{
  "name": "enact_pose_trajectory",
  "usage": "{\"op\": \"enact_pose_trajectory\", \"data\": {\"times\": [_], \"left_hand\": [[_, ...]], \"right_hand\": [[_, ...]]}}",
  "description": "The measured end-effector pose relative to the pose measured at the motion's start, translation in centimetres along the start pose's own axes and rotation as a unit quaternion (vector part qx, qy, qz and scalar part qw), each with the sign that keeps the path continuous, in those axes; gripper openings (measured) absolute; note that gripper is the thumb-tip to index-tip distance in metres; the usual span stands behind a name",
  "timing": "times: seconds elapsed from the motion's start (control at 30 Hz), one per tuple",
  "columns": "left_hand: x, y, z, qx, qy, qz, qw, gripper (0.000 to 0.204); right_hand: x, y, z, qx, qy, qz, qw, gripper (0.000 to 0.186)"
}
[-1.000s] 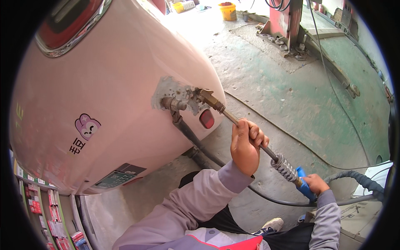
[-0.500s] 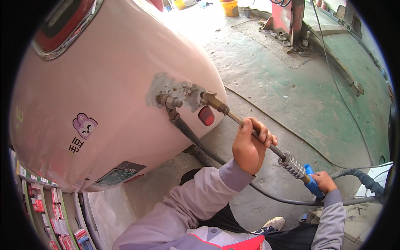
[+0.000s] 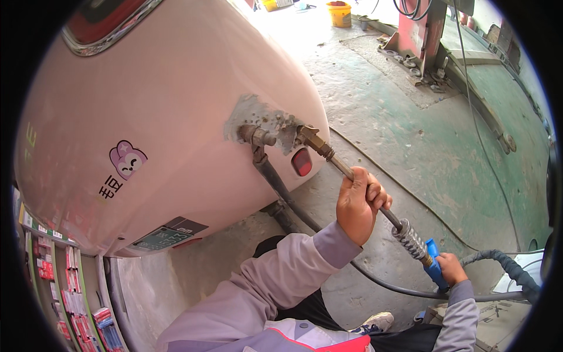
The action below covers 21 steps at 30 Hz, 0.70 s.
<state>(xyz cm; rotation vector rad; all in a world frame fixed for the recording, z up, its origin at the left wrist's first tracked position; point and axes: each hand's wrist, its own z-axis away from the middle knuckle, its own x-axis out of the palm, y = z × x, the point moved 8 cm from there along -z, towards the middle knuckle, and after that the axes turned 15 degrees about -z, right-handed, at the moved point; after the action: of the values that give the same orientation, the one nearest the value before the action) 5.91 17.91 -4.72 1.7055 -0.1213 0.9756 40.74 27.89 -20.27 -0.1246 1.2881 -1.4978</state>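
A long dent puller [image 3: 390, 217] with a brass-coloured head, steel shaft, coil spring and blue handle slants across the middle. My left hand [image 3: 359, 202] is closed around its shaft. At the lower end, my right hand [image 3: 451, 268] grips the blue handle. The head meets a bare grey, pitted patch [image 3: 274, 120] on the pink car body [image 3: 193, 111], at the patch's right side. On the left of that patch sits a metal terminal [image 3: 256, 136] with a bolt, joined to a thick black cable [image 3: 274, 179]. Whether the puller's tip is fixed to the metal cannot be made out.
A red tail reflector [image 3: 301, 162] lies just below the puller's head. A thin hose [image 3: 404, 193] crosses the floor, and a wrapped cable [image 3: 510, 271] curves right of my right hand. Packed shelves [image 3: 76, 293] stand lower left; a red post [image 3: 415, 32] and yellow bucket [image 3: 339, 14] are farther back.
The car and bare patch appear slightly farther right in view, and the floor lower. Both hands keep their hold on the puller, which stays at the patch.
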Motion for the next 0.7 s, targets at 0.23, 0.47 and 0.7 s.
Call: {"op": "enact_pose_trajectory", "data": {"times": [0.23,0.47,0.7], "left_hand": [[0.3,0.2,-0.3,-0.004,-0.032,0.002,0.999,0.031],[0.3,0.5,-0.4,0.001,-0.028,0.006,1.0,0.027],[0.3,0.6,-0.5,-0.004,-0.029,0.001,1.0,0.03]], "right_hand": [[1.1,-0.6,0.1,-0.118,-0.04,0.108,0.986,0.012],[1.0,-1.3,0.0,-0.14,-0.045,0.111,0.983,0.007],[1.0,-1.1,-0.1,-0.145,-0.057,0.118,0.981,0.008]]}}
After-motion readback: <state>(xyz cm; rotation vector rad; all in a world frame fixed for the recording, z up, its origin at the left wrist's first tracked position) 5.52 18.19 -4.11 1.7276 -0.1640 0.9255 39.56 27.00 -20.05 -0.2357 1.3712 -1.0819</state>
